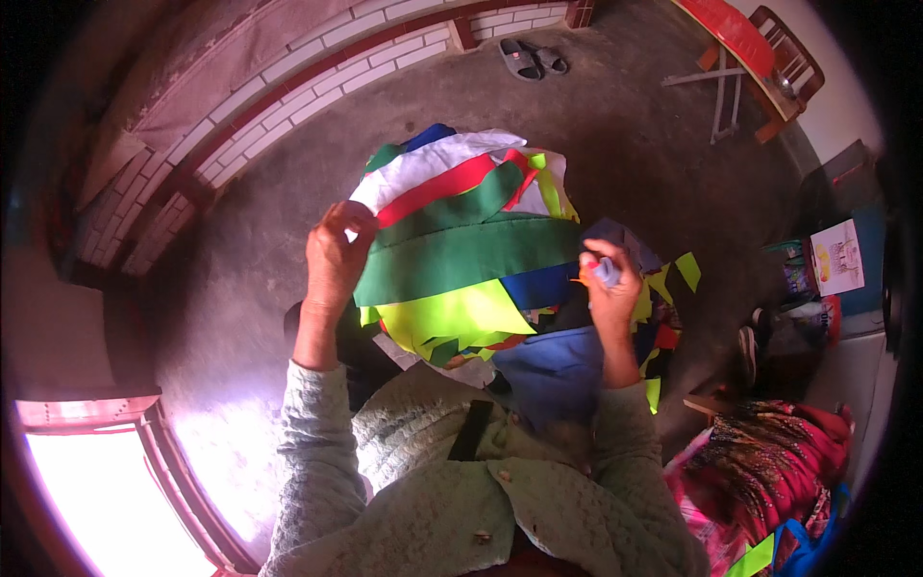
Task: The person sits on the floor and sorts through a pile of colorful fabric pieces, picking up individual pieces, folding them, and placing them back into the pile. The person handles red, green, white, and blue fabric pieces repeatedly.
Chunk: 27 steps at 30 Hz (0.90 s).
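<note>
Across my lap is spread a rounded patchwork cloth of green, white, red, blue and neon yellow fabric strips. My left hand is at its left edge, thumb and fingers pinched together on the cloth's border beside the white and green strips. At the cloth's right side, my right hand is closed round a small pale object with red and orange parts. The fingers cover much of it, so its kind is unclear. Loose neon yellow and dark scraps hang just beyond my right hand.
Grey slippers lie on the floor by a low white-brick ledge. At far right stand a red-topped folding table and a wooden chair. A pink patterned cloth heap lies near right. Bright light enters through a doorway.
</note>
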### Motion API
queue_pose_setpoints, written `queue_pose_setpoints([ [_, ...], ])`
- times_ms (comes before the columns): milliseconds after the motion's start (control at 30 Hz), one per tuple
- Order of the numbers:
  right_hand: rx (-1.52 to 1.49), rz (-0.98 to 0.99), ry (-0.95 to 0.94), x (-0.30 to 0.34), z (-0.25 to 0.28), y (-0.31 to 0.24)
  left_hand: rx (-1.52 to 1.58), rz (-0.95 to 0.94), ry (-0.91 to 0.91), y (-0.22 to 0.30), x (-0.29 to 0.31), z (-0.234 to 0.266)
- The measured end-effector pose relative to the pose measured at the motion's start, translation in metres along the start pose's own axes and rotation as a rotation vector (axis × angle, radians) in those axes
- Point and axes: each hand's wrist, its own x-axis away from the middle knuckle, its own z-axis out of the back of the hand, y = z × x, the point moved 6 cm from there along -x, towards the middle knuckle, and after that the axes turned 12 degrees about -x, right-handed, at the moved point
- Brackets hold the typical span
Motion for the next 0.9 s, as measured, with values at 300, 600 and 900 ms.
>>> queue_pose_setpoints([
  [300, 0.097, 0.167, -0.048, 0.013, -0.041, -0.003, -0.020, -0.256, -0.084, 0.096, -0.036, -0.060],
  [600, 0.090, 0.224, -0.032, 0.009, -0.034, -0.007, -0.097, -0.314, -0.064, 0.116, -0.056, -0.121],
  [900, 0.057, 0.190, -0.040, 0.008, -0.033, -0.003, -0.068, -0.334, 0.016, 0.121, -0.056, -0.117],
])
